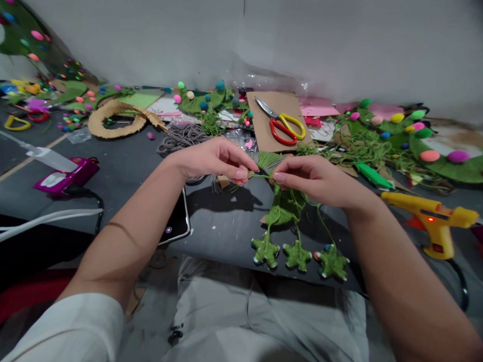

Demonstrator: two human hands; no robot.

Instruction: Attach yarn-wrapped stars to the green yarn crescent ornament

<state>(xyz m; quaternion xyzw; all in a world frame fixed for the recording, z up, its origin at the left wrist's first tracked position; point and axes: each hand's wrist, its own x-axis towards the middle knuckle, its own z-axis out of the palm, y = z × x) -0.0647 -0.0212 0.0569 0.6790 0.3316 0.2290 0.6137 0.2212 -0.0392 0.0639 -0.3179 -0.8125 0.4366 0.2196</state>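
Observation:
Between my two hands a short stretch of green yarn [259,176] runs taut above the dark table. My left hand [222,162] pinches its left end between thumb and fingertips. The right part is pinched in my right hand [301,175]. Just below my right hand lies a green yarn-wrapped piece [282,210]. Three green stars, a left one [266,251], a middle one [298,255] and a right one [332,263], lie near the table's front edge with green strands leading up from them. Small coloured bits show at their edges.
Red-and-yellow scissors [285,127] rest on cardboard [261,134]. A yellow glue gun [436,219] with a lit red light is at right. At left are a purple power socket [69,177], a phone [179,221], grey yarn [183,139] and a tan ring [99,124]. Green wreath pieces line the back.

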